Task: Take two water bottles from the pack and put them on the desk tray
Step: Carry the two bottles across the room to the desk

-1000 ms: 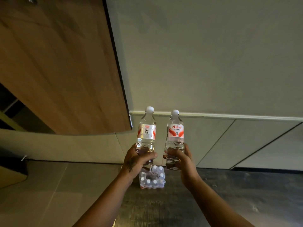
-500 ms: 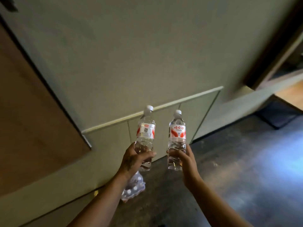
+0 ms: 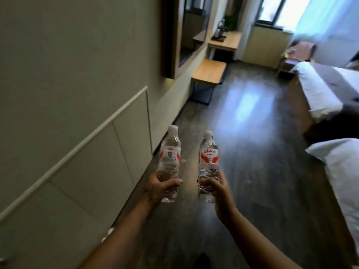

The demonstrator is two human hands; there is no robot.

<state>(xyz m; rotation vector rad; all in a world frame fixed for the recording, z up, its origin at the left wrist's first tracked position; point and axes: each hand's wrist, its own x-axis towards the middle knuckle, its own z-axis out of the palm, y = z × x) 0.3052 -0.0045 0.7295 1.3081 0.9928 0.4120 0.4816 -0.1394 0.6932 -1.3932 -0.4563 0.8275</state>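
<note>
Two clear water bottles with white caps and red-and-white labels stand upright in front of me. My left hand point(image 3: 157, 188) grips the lower half of the left bottle point(image 3: 169, 158). My right hand point(image 3: 218, 188) grips the lower half of the right bottle point(image 3: 208, 160). Both bottles are held above the dark floor, a short gap between them. Far ahead a wooden desk point(image 3: 225, 42) carries a dark tray point(image 3: 218, 37) with a kettle on it. The bottle pack is out of view.
A grey panelled wall point(image 3: 77, 94) runs along my left. A low wooden bench point(image 3: 208, 72) stands by that wall before the desk. Two beds with white linen point(image 3: 320, 90) line the right side. Dark floor point(image 3: 252, 133) stretches between them toward a bright window.
My view has swung right from the wall and the pack to the length of the room. The pack has dropped out of sight. Both hands still hold their bottles upright.
</note>
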